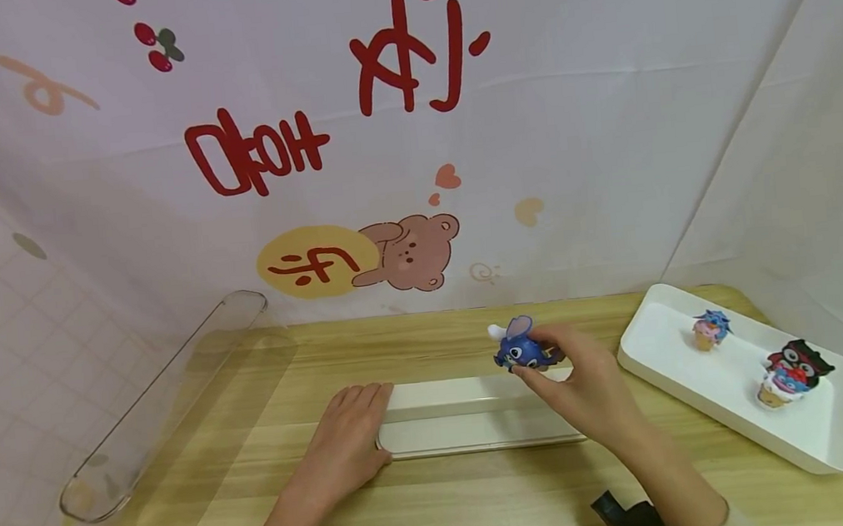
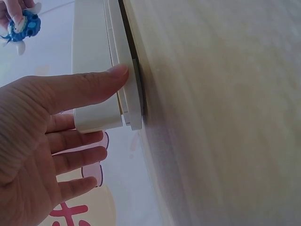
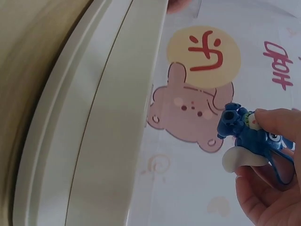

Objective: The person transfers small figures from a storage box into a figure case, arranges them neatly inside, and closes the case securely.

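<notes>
Thumb and fingers of the right hand [image 1: 585, 376] pinched a blue toy [image 1: 521, 353], holding it above the right part of a white stand [image 1: 474, 430] and apart from it. The left hand [image 1: 353, 432] gripped that stand's left end, thumb on the near edge. To the right, a white tray [image 1: 672, 333] held a small cone toy [image 1: 708, 333] towards its far end and, nearer, an ice-cream toy [image 1: 780, 387] just before an owl toy [image 1: 800, 357]. At the left lay a clear box [image 1: 210, 432].
</notes>
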The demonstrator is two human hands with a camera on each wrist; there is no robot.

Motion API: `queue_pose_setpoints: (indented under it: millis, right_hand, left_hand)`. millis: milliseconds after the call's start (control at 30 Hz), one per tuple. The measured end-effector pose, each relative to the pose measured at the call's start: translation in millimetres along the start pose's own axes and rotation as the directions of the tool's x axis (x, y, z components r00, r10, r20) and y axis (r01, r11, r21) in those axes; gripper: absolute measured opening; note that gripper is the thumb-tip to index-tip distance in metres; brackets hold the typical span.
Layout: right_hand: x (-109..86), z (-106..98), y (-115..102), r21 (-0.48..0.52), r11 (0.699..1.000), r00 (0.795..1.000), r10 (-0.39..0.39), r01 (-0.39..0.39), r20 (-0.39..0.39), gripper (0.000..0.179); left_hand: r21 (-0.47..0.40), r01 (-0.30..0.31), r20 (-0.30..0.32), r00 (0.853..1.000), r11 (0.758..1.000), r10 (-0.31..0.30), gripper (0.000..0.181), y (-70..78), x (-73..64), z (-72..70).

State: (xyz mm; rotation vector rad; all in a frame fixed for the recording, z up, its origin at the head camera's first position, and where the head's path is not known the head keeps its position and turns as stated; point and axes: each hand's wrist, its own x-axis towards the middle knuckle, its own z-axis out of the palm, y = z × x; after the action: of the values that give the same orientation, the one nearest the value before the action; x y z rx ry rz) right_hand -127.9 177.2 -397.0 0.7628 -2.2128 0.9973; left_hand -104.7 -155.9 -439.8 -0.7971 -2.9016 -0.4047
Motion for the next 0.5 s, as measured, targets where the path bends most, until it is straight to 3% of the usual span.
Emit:
queue_pose_setpoints:
  millis: [233,500]
  right_hand:
    - [-0.3,17.3,-9.2,0.047,0.998,0.999,-0.035,0.034,0.014,0.051]
    - [-4.5,34.8,-21.2,0.051,0.999,0.998,-0.005,0.001,0.069,0.050]
  left_hand:
    - [0.012,0.002,-0.005,1.000,1.000,-0.002,0.091,1.2,0.1,-0.9]
    - [0.013,0.002,0.000,1.000,1.000,-0.002,0.090,2.2,-0.4,-1.0]
